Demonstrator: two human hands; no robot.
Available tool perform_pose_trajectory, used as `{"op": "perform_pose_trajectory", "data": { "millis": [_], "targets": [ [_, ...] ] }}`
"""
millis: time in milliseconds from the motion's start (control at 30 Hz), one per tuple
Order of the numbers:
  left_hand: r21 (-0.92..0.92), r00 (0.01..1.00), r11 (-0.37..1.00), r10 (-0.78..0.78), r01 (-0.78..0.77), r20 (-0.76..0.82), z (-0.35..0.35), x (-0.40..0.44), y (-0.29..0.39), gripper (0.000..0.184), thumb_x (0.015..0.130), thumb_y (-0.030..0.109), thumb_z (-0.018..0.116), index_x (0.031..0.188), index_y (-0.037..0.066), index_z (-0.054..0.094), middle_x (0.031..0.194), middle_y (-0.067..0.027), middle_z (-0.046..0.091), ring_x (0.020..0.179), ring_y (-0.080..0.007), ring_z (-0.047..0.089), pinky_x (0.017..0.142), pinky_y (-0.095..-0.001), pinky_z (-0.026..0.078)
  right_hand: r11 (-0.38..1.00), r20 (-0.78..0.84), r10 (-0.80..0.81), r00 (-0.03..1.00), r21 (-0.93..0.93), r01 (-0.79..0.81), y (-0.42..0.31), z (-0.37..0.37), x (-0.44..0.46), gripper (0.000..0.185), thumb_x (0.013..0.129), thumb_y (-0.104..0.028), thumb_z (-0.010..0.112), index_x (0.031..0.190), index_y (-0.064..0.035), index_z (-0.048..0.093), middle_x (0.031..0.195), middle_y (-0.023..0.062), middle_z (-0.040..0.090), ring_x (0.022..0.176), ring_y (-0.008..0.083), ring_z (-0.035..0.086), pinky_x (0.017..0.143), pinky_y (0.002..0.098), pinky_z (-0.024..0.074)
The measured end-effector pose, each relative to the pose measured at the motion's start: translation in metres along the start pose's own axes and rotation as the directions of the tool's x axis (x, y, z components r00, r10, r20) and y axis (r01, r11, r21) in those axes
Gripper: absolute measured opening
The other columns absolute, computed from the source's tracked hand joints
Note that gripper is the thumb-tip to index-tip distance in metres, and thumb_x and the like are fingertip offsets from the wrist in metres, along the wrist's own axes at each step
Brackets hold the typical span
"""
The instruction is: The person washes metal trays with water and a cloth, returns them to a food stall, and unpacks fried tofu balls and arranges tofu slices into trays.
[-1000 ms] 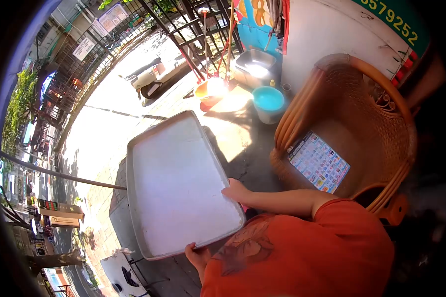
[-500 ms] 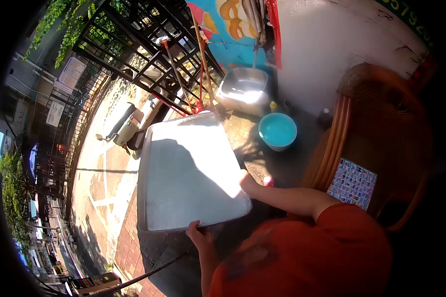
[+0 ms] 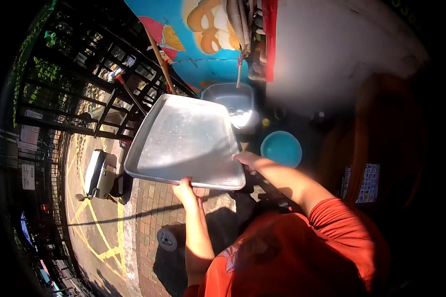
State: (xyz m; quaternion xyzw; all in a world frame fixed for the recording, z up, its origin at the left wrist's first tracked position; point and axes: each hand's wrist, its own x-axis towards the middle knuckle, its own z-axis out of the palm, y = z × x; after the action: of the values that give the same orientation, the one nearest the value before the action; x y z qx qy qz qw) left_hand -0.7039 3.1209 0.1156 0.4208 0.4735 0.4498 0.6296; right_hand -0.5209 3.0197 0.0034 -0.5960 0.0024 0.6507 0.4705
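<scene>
A large metal tray (image 3: 188,141) with a raised rim is held out in front of me, partly in sunlight and partly in shadow. My left hand (image 3: 185,189) grips its near edge, with the fingers on the rim. At the tray's near right corner, my right hand (image 3: 247,159) is closed on the side rim. Nothing lies in the tray. Just right of it stands a turquoise basin (image 3: 281,149). A metal sink (image 3: 229,99) is behind the tray's far right corner.
A scooter (image 3: 100,173) stands to the left on the pavement, beside a black metal fence (image 3: 59,91). A wicker chair (image 3: 364,128) in deep shadow at the right holds a printed sheet (image 3: 367,183). Long handles lean near the painted wall (image 3: 183,64).
The view has turned toward the fence and painted wall. The tray, still in both my hands, has come closer to the sink. The chair has shifted right in view.
</scene>
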Motion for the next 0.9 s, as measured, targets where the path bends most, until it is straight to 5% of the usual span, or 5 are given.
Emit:
{"op": "perform_pose_trajectory", "data": {
  "millis": [167, 367, 567, 733, 900],
  "targets": [
    [-0.097, 0.899, 0.895, -0.438, 0.435, -0.011, -0.019, 0.112, -0.030, 0.004, 0.066, 0.001, 0.051, 0.062, 0.001, 0.049, 0.067, -0.0076, 0.051, 0.064, -0.0200, 0.053, 0.061, -0.0311, 0.045, 0.804, -0.476, -0.581, 0.660, -0.464, 0.372, -0.052, -0.067, 0.153, 0.047, 0.082, -0.031, 0.052, 0.114, 0.0037, 0.050, 0.112, 0.0247, 0.054, 0.104, 0.0352, 0.053, 0.089, 0.0381, 0.0404],
    [-0.107, 0.820, 0.819, -0.539, 0.563, 0.190, -0.010, 0.167, -0.061, 0.016, 0.064, 0.005, 0.053, 0.080, 0.002, 0.051, 0.079, -0.0085, 0.053, 0.077, -0.0230, 0.055, 0.070, -0.0377, 0.048, 0.399, -0.405, -0.914, -0.001, -0.901, 0.172, -0.253, -0.108, 0.144, 0.039, 0.077, -0.022, 0.060, 0.104, 0.0049, 0.050, 0.098, 0.0245, 0.058, 0.093, 0.0368, 0.056, 0.086, 0.0434, 0.0418],
    [-0.015, 0.772, 0.785, -0.606, 0.619, 0.193, -0.032, 0.222, -0.129, 0.017, 0.060, 0.007, 0.054, 0.077, 0.004, 0.052, 0.083, -0.0076, 0.054, 0.083, -0.0227, 0.052, 0.081, -0.0363, 0.043, 0.399, -0.466, -0.831, 0.305, -0.880, -0.256, -0.348, -0.180, 0.250, 0.044, 0.081, -0.026, 0.055, 0.111, 0.0044, 0.047, 0.119, 0.0195, 0.048, 0.114, 0.0325, 0.043, 0.096, 0.0395, 0.0349],
    [-0.020, 0.707, 0.710, -0.697, 0.704, 0.119, -0.012, 0.236, -0.145, 0.014, 0.060, 0.004, 0.053, 0.073, 0.000, 0.053, 0.078, -0.0078, 0.054, 0.075, -0.0216, 0.055, 0.073, -0.0348, 0.047, 0.582, -0.573, -0.813, -0.105, -0.805, -0.114, -0.350, -0.165, 0.267, 0.038, 0.082, -0.027, 0.052, 0.103, 0.0039, 0.054, 0.105, 0.0208, 0.054, 0.101, 0.0342, 0.049, 0.088, 0.0406, 0.0387],
    [-0.068, 0.663, 0.661, -0.738, 0.748, 0.126, -0.020, 0.248, -0.180, 0.009, 0.060, 0.006, 0.054, 0.068, 0.002, 0.055, 0.079, -0.0079, 0.058, 0.082, -0.0206, 0.053, 0.083, -0.0329, 0.041, 0.185, -0.203, -0.954, -0.221, -0.978, 0.099, -0.346, -0.203, 0.285, 0.026, 0.078, -0.025, 0.054, 0.068, -0.0013, 0.060, 0.071, 0.0187, 0.058, 0.074, 0.0362, 0.054, 0.072, 0.0433, 0.0416]
  ]
}}
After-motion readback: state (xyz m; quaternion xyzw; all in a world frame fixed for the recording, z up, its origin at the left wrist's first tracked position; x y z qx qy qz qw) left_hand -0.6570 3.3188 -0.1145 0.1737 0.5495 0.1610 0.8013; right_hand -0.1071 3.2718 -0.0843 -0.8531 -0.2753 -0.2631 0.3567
